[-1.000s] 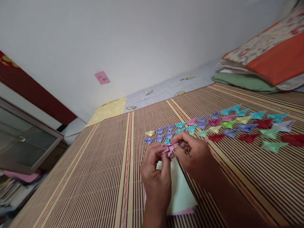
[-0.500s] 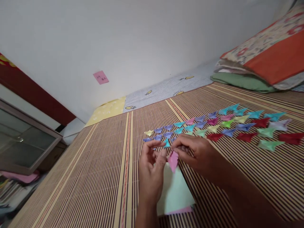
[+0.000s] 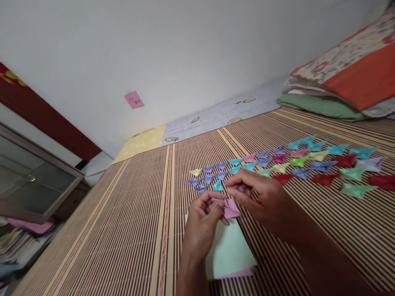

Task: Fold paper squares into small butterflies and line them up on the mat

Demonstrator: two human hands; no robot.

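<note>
A small piece of folded pink paper (image 3: 232, 209) is pinched between the thumb and fingers of my left hand (image 3: 202, 222). Its wider end points right, and my fingers cover part of it. Just above and right of the paper is my right hand (image 3: 257, 191), its fingers bent, thumb and index tips slightly parted with nothing visible between them. Under my left hand lies a stack of paper sheets (image 3: 230, 250), pale green on top with a pink edge below. Beyond my hands, a bright blue folded paper piece (image 3: 217, 186) sits closest to my fingers.
Several rows of colourful folded paper pieces, such as a dark red one (image 3: 326, 179), spread across the striped mat (image 3: 135, 222) to the right. Folded bedding (image 3: 321, 106) and a patterned pillow (image 3: 361, 61) lie at back right. A glass-fronted cabinet (image 3: 33, 176) stands left.
The pink paper has turned from pointing down to lying sideways, and my left fingers now grip it. My right fingertips have come off it and sit slightly above.
</note>
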